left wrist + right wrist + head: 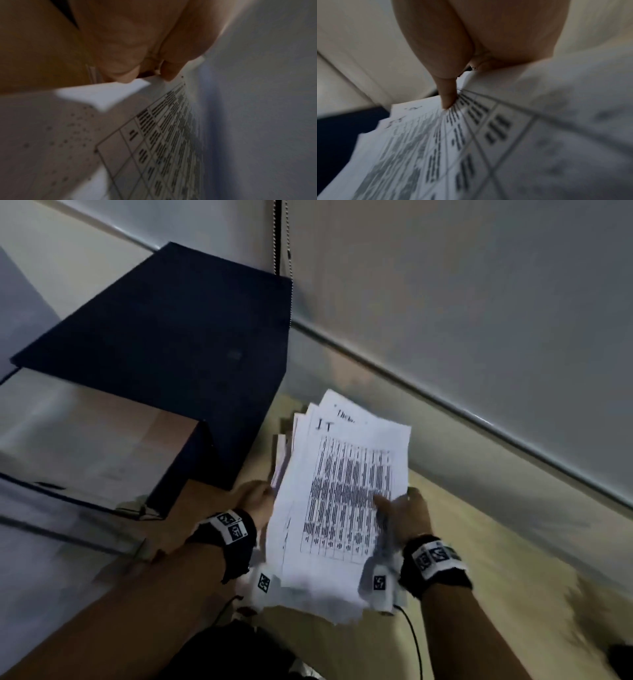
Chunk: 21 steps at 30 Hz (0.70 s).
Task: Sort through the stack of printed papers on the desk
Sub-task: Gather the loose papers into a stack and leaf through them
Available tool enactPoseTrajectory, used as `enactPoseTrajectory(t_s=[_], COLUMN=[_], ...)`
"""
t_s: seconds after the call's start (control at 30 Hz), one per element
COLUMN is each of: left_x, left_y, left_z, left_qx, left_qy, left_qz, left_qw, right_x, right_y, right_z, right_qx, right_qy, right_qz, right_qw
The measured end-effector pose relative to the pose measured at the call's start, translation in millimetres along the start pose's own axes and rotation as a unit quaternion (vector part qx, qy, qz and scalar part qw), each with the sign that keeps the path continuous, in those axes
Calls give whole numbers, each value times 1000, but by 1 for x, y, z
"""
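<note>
Squarely in the lower middle of the head view, the stack of printed papers (337, 501) is lifted off the wooden table (496, 587), held from both sides. The left hand (255, 501) has its grip closed on the stack's left edge, and the right hand (406, 517) clamps the right edge, thumb (447, 97) pressed on the top sheet's printed grid. A dark blue box (164, 361) stands at upper left, just beside the sheets.
</note>
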State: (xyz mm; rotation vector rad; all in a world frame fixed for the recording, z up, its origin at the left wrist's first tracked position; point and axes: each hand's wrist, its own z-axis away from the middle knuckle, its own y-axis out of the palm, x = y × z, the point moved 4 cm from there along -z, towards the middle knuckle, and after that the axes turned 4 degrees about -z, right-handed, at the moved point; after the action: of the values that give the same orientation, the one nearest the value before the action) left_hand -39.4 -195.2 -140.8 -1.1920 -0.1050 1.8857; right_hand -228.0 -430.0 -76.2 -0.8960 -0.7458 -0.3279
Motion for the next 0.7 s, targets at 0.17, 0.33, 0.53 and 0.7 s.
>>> enactPoseTrajectory(t_s=[0.17,0.33,0.53,0.7], left_x=[-17,-25,-71,-120], left_y=[1,1,-46,-83], left_z=[13,16,43,75], left_qx=[20,-31,-145,-209], left_qy=[-39,8,140,163], left_qz=[19,-97,-65,-31], left_qw=[999,995,977,964], right_x=[-28,-31,-26,-8], right_y=[56,60,57,83], right_z=[10,20,20,14], right_qx=[54,-9,-87,-91], right_qy=[17,82,175,165], right_qz=[174,211,135,174], right_qw=[983,974,971,967])
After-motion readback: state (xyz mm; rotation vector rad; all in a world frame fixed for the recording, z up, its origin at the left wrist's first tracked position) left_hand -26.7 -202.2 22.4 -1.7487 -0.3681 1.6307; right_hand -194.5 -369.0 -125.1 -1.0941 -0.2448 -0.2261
